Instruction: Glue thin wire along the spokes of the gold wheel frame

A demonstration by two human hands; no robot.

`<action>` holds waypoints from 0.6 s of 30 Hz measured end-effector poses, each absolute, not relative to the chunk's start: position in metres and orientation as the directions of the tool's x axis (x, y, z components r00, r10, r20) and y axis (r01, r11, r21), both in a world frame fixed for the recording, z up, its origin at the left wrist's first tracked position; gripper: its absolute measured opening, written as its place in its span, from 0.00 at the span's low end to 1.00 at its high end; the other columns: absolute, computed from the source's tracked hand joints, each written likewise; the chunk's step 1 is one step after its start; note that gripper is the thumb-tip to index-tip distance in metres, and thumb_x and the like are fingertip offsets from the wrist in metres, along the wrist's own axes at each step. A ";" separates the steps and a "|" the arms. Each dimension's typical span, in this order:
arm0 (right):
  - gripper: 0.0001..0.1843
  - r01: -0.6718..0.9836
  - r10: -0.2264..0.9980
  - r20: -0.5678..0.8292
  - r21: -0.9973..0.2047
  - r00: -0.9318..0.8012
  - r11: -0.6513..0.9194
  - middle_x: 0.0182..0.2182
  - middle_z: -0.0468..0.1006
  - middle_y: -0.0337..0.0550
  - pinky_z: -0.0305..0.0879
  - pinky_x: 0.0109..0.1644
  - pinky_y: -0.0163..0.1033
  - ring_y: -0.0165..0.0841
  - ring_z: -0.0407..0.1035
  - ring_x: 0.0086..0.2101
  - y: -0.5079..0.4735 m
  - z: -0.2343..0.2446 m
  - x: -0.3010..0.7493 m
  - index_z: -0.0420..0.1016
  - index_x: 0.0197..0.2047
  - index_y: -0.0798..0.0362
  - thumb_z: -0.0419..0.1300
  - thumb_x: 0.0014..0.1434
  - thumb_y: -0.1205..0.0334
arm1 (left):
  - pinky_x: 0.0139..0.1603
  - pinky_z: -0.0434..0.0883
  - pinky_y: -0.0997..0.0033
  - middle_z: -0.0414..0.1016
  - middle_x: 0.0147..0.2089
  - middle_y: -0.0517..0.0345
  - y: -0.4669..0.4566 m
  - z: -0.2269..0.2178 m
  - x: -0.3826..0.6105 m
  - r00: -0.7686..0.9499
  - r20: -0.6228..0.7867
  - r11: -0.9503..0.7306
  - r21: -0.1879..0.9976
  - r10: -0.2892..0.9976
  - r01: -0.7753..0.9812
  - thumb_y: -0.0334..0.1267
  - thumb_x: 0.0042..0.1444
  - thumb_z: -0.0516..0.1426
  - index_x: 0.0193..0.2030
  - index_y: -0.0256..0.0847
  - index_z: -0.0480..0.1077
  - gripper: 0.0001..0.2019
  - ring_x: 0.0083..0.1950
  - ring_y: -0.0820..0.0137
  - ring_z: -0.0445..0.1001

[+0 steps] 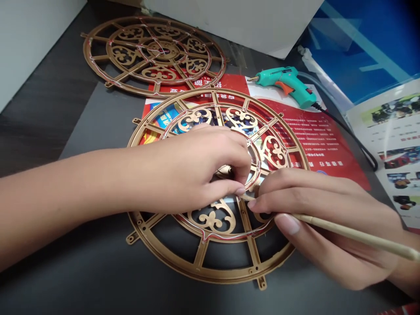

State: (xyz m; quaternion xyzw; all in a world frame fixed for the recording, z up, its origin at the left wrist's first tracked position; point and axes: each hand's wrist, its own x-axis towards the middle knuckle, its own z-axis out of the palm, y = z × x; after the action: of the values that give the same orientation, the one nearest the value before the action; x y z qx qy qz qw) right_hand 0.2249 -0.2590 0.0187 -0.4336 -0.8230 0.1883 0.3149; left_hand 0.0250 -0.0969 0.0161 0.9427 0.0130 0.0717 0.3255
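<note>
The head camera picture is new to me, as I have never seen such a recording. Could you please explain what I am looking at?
There is no machine here: a person works with two bare hands, seen from a camera worn on the head, looking forward and down. The left hand leans over the nearer bronze-coloured wheel-shaped frame, thumb and finger close together near its middle; whether they grip anything is hard to tell. The right hand holds a thin wooden stick like a pencil. Red and white wires run along the frame's ring. On the dark table are also a second wheel-shaped frame, a teal glue gun and a red printed sheet.
</note>
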 end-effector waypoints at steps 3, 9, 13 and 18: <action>0.10 0.598 0.829 0.357 -0.575 -0.431 0.559 0.40 0.87 0.48 0.84 0.47 0.32 0.34 0.84 0.42 -0.259 0.020 0.225 0.83 0.50 0.56 0.63 0.69 0.72 | 0.61 0.67 0.64 0.82 0.47 0.60 -0.099 0.014 0.024 0.988 0.118 -0.777 0.630 0.100 0.003 0.34 0.71 0.59 0.43 0.45 0.76 0.05 0.51 0.67 0.76; 0.09 0.617 0.822 0.387 -0.542 -0.419 0.570 0.40 0.87 0.50 0.81 0.53 0.28 0.32 0.84 0.43 -0.262 0.020 0.225 0.82 0.49 0.60 0.62 0.69 0.73 | 0.59 0.63 0.62 0.80 0.45 0.60 -0.100 0.003 0.026 0.976 0.165 -0.765 0.644 0.139 0.000 0.38 0.71 0.57 0.43 0.44 0.74 0.05 0.49 0.65 0.74; 0.09 0.608 0.819 0.389 -0.549 -0.421 0.574 0.40 0.87 0.49 0.81 0.53 0.28 0.31 0.83 0.43 -0.262 0.019 0.224 0.82 0.49 0.61 0.62 0.69 0.73 | 0.58 0.62 0.60 0.80 0.47 0.59 -0.100 -0.002 0.027 0.974 0.172 -0.775 0.632 0.145 0.004 0.39 0.69 0.59 0.44 0.45 0.74 0.04 0.51 0.64 0.74; 0.10 0.586 0.815 0.401 -0.566 -0.419 0.580 0.39 0.87 0.49 0.81 0.51 0.28 0.31 0.84 0.42 -0.261 0.019 0.223 0.83 0.48 0.58 0.62 0.68 0.74 | 0.57 0.61 0.61 0.77 0.50 0.60 -0.100 0.002 0.025 0.976 0.171 -0.772 0.636 0.135 -0.004 0.37 0.69 0.60 0.46 0.46 0.75 0.02 0.50 0.66 0.73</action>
State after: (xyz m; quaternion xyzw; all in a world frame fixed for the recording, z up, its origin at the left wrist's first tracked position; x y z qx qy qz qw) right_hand 0.2234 -0.2606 0.0194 -0.4245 -0.8245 0.1725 0.3319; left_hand 0.0247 -0.1001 0.0023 0.9355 0.0350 0.1039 0.3359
